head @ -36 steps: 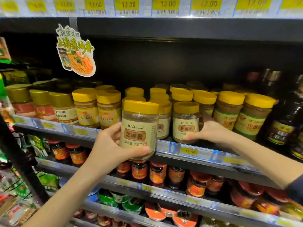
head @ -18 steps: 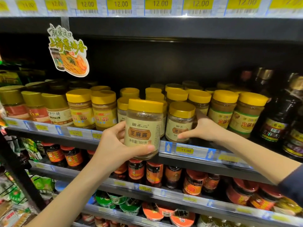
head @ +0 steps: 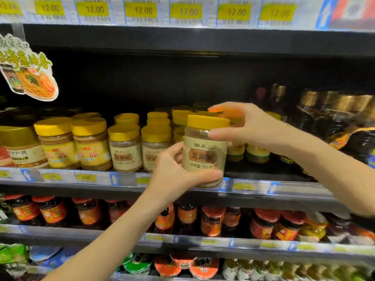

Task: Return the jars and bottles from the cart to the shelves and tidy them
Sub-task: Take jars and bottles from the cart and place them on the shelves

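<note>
Before the metal shelf (head: pixel 253 186), the left hand (head: pixel 174 175) grips a cylindrical, yellow-lidded jar (head: pixel 204 151).

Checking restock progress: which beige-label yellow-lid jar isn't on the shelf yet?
The jar gripped by the left hand, raised before the shelf edge; its twins stand on the shelf.

yellow-lidded beige-labelled jar (head: pixel 205 151); red-capped jars (head: pixel 52 209)
</note>
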The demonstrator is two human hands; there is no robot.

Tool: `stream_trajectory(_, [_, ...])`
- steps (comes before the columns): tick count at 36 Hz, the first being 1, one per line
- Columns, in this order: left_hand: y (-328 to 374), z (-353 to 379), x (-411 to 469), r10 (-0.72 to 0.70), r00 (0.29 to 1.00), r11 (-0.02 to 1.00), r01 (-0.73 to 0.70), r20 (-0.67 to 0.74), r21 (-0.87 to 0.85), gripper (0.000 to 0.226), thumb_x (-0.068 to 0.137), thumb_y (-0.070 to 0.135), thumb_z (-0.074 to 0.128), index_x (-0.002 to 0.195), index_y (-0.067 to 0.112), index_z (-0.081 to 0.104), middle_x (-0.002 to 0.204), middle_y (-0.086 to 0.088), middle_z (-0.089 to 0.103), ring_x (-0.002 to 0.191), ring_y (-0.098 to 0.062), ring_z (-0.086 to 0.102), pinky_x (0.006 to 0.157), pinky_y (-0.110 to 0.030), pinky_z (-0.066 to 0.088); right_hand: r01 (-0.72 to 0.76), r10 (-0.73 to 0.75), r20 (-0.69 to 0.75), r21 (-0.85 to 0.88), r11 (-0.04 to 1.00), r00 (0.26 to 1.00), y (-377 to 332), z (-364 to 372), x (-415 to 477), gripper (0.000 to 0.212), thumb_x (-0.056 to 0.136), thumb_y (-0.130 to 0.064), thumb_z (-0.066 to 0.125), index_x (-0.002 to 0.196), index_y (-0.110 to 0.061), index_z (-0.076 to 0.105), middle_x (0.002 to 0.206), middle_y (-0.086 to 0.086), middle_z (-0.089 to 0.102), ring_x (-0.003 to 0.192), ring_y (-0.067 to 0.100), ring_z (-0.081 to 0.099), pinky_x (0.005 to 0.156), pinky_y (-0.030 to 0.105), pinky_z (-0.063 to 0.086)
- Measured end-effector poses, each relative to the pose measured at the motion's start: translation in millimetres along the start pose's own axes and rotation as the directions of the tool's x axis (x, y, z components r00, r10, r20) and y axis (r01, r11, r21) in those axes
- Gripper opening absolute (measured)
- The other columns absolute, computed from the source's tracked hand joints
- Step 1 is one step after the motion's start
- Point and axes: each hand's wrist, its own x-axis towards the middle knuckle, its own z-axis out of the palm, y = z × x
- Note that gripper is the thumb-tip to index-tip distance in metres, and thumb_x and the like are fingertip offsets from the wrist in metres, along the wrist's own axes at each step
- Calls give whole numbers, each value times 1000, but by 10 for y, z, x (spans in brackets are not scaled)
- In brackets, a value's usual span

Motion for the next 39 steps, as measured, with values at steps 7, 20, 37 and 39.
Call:
stream_trajectory(7, [0,296,62,39,999,999,-39,31,-1,55,54,22,89,101,29,61,94,10,72,87,0,68,74,-16,55,-75,73,-28,-68,995,997,99,-105,-108,67,45,-56,72,104,-25,62,97,-3,68,86,11,68,68,39,60])
stream_trajectory(20, [96,233,145,135,945,963,-197,298,185,75,73,43,72,137,35,32,123,24,56,112,10,53,93,-15,47,-15,9,-67,-78,997,998,119,-338,-45,99,37,-58,72,127,-20,55,110,-5,65,98,10,64,71,32,59])
stream_trajectory(37, [-257,-495,-58,-127,859,453,-394,495,800,81,80,63,39,145,38,-2,137,30,-12,125,15,-14,91,6,-17,-41,30,-102,-107,993,994,626,-342,199,97,40,-49,78,131,-29,51,126,-8,56,112,8,54,85,21,45])
stream_trajectory(39, [-300,-545,-78,-146,844,433,-414,515,801,80,79,65,36,142,40,-8,135,32,-18,117,24,-26,91,5,-21,-61,54,-83,-89,994,995,707,-312,222,97,43,-47,80,133,-28,48,129,-6,54,116,11,53,89,26,46])
